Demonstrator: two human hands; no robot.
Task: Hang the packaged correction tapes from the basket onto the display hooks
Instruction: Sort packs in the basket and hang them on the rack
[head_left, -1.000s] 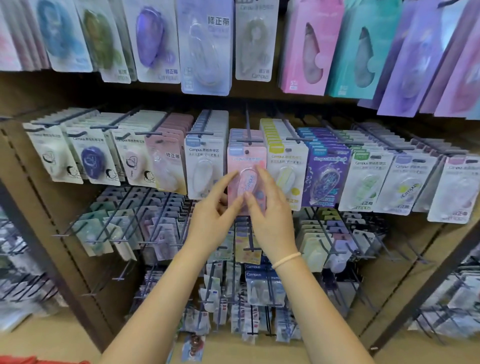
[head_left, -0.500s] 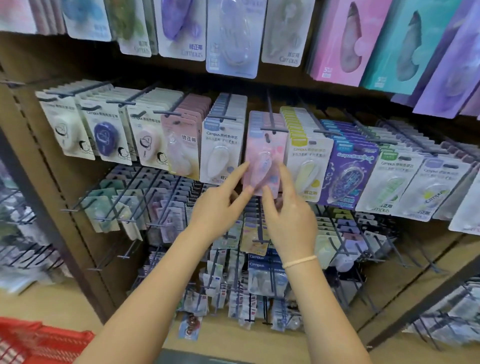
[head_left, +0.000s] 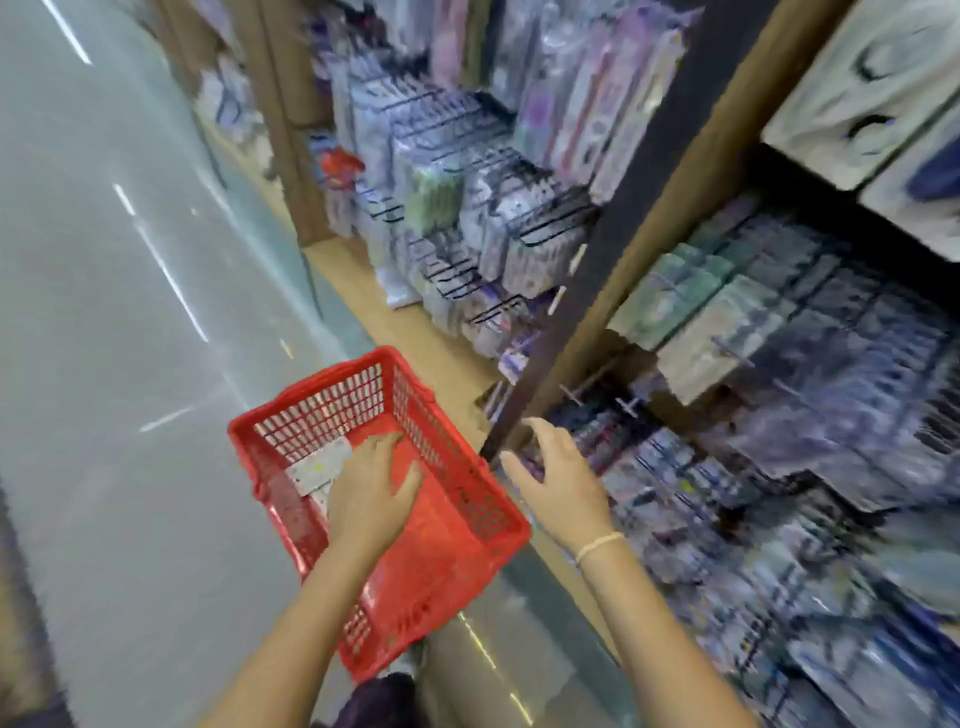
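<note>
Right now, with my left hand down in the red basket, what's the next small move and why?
Probably close the left hand on the pale package lying beside its fingers in the red basket and lift it out. The right hand hangs open and holds nothing beside the display hooks, so nothing is ready to hang yet.

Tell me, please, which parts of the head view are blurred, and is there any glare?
Head view: the display racks on the right are heavily motion-blurred; the red basket and both hands are sharper; pale light streaks glare on the glossy floor.
</note>
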